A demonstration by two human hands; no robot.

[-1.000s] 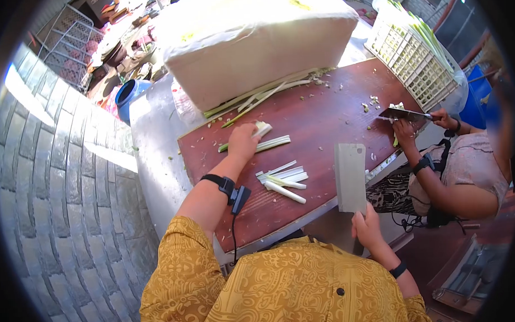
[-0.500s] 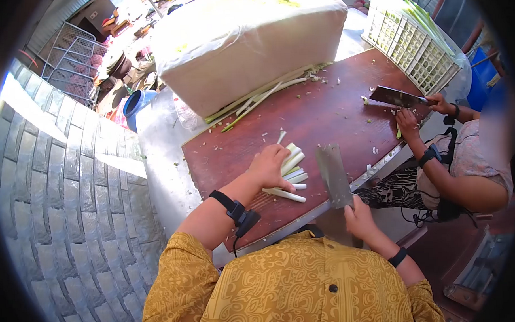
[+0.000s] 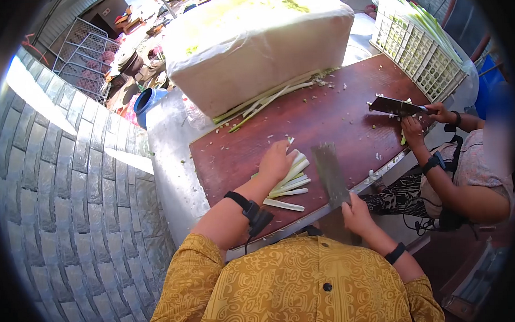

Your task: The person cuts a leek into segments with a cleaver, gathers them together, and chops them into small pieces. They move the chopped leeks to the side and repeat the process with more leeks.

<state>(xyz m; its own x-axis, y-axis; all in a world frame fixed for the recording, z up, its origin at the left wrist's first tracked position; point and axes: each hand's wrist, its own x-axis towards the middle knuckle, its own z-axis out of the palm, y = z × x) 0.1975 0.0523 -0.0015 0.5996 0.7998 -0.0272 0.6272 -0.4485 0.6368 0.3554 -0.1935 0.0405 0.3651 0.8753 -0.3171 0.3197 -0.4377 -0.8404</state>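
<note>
White-and-pale-green scallion stalks (image 3: pixel 293 181) lie fanned out on the reddish-brown board, cut ends toward the right. My left hand (image 3: pixel 276 160) curls over their upper side, its fingers bent around them; the fingertips are partly hidden. One stalk (image 3: pixel 284 205) lies slightly apart at the near side. My right hand (image 3: pixel 357 215) grips the handle of a cleaver (image 3: pixel 329 172). Its broad blade is over the board, to the right of the stalks and apart from them.
A large white-lined box (image 3: pixel 259 61) holding chopped greens stands behind the board (image 3: pixel 324 124). Long scallions (image 3: pixel 266 99) lie along its base. At right, a co-worker's hands (image 3: pixel 415 127) use another cleaver (image 3: pixel 394 105). A white crate (image 3: pixel 415 53) of scallions stands beyond. Chopped bits are scattered about.
My left hand has shifted slightly up along the stalks, which now spread more toward the right. My right hand still grips the cleaver, little moved. The whole view has shifted slightly.
</note>
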